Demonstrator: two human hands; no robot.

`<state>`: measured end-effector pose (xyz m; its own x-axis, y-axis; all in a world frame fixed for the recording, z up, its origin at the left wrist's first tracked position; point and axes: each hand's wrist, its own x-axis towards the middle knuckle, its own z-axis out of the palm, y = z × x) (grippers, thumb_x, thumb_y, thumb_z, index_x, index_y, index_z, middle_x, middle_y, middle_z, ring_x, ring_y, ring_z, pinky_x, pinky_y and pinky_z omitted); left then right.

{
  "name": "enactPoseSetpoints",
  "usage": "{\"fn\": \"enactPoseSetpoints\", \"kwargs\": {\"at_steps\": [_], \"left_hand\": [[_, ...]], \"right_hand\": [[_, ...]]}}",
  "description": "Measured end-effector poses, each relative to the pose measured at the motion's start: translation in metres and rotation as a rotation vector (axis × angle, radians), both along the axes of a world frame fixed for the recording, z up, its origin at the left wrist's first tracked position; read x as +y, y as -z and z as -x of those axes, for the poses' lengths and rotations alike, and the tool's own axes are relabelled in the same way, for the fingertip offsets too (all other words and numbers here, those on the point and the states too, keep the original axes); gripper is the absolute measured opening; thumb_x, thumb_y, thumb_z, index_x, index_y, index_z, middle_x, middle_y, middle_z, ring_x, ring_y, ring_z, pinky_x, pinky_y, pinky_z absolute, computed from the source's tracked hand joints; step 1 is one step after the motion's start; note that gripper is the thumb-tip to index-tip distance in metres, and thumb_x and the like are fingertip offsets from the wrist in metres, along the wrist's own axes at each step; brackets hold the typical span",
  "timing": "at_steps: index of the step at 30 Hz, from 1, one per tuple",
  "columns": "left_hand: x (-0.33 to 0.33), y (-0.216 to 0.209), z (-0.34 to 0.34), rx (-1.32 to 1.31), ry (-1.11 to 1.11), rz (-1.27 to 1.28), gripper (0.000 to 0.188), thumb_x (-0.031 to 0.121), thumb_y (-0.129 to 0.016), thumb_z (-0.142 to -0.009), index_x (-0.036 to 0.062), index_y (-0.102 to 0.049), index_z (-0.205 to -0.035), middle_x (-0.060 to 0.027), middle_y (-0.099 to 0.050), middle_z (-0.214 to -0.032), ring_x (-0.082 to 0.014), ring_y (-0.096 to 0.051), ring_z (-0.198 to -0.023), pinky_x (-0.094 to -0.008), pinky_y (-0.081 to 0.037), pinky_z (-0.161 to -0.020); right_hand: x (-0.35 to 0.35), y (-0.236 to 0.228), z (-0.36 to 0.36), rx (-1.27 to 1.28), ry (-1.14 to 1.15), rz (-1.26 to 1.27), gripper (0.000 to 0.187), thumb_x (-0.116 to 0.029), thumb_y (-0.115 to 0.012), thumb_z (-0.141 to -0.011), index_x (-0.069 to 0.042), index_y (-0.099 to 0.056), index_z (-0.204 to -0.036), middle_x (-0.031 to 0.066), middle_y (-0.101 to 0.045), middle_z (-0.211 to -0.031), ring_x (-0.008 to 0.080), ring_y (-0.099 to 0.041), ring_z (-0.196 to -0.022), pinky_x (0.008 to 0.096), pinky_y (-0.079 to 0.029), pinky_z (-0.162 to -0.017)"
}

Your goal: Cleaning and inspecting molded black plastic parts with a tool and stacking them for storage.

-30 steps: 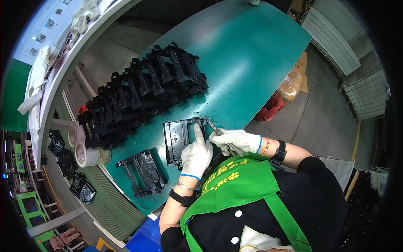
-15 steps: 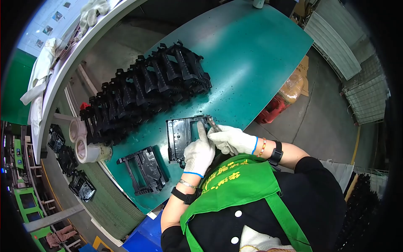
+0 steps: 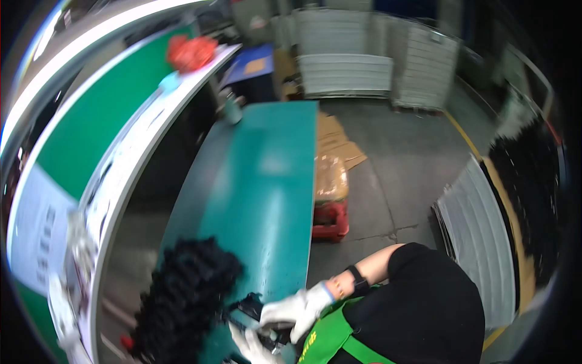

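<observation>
At the lower edge of the head view my left hand [image 3: 253, 347], in a white glove, is cut off and blurred, with fingers stretched apart beside a black plastic part. To its upper right my gloved right hand [image 3: 295, 313] curls over the near end of the table. Motion blur hides what lies in its grip. Just past its fingertips shows a black plastic frame [image 3: 247, 305], partly covered by the hands. A dense row of similar black frames [image 3: 185, 297] stands left of my hands on the green table [image 3: 267, 200].
A spray bottle [image 3: 231, 109] stands at the table's far left corner. Along the left runs a white shelf [image 3: 136, 145] with a red bag [image 3: 191, 53]. Right of the table are a red stool [image 3: 331, 221], cardboard [image 3: 336, 141] and stacked pale panels [image 3: 479, 242].
The view has swung up and to the right, so my hands and the frames now sit lower. Earlier my right hand held pliers at a frame; now blur hides them.
</observation>
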<state>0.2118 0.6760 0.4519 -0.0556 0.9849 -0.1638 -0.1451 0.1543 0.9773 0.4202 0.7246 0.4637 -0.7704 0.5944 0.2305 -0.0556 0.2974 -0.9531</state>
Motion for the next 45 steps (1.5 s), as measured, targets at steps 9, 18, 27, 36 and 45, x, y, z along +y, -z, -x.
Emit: {"fn": "enactPoseSetpoints", "kwargs": {"at_steps": [9,18,27,36,45], "left_hand": [[-0.038,-0.065,0.049,0.981,-0.087,0.180,0.066,0.032,-0.068,-0.095,-0.0012,-0.049,-0.149,-0.0262,-0.055,-0.146,-0.0362,-0.056,-0.129,-0.0400,-0.046,-0.108],[-0.117,-0.033,0.157,1.338,-0.210,0.332,0.062,0.031,-0.069,-0.096,0.0005,-0.052,-0.146,-0.0229,-0.062,-0.137,-0.0358,-0.062,-0.121,-0.0418,-0.049,-0.104],[-0.113,-0.066,0.123,0.403,-0.327,0.210,0.071,-0.004,-0.059,-0.089,0.0014,-0.039,-0.157,-0.0120,-0.058,-0.146,-0.0196,-0.059,-0.127,-0.0288,-0.045,-0.108],[0.013,-0.123,-0.018,0.467,0.259,-0.164,0.063,0.003,-0.058,-0.090,0.0024,-0.047,-0.152,-0.0158,-0.059,-0.138,-0.0250,-0.059,-0.125,-0.0336,-0.044,-0.110],[0.194,-0.100,-0.101,0.711,0.157,-0.306,0.055,0.014,-0.053,-0.090,0.0083,-0.054,-0.145,-0.0226,-0.060,-0.137,-0.0374,-0.057,-0.130,-0.0440,-0.044,-0.112]], "right_hand": [[-0.012,-0.021,0.002,-0.500,0.006,-0.243,0.041,-0.008,-0.063,-0.083,-0.005,-0.059,-0.123,0.0175,-0.067,-0.105,0.0347,-0.067,-0.099,0.0424,-0.054,-0.086],[-0.012,-0.003,-0.011,-0.188,0.026,-0.337,0.049,-0.005,-0.057,-0.082,-0.007,-0.061,-0.131,0.0164,-0.070,-0.115,0.0324,-0.069,-0.108,0.0428,-0.056,-0.090],[-0.006,-0.034,-0.097,-0.246,0.344,0.347,0.042,0.007,-0.063,-0.077,0.004,-0.057,-0.119,0.0100,-0.066,-0.109,0.0168,-0.065,-0.098,0.0338,-0.056,-0.088],[0.047,-0.013,-0.135,0.037,1.028,0.325,0.044,0.012,-0.063,-0.077,0.000,-0.054,-0.118,0.0067,-0.063,-0.103,0.0145,-0.066,-0.091,0.0331,-0.059,-0.074],[0.089,0.008,-0.122,0.251,1.062,0.353,0.048,0.007,-0.064,-0.079,0.000,-0.053,-0.125,0.0055,-0.063,-0.107,0.0142,-0.063,-0.091,0.0299,-0.055,-0.082]]}}
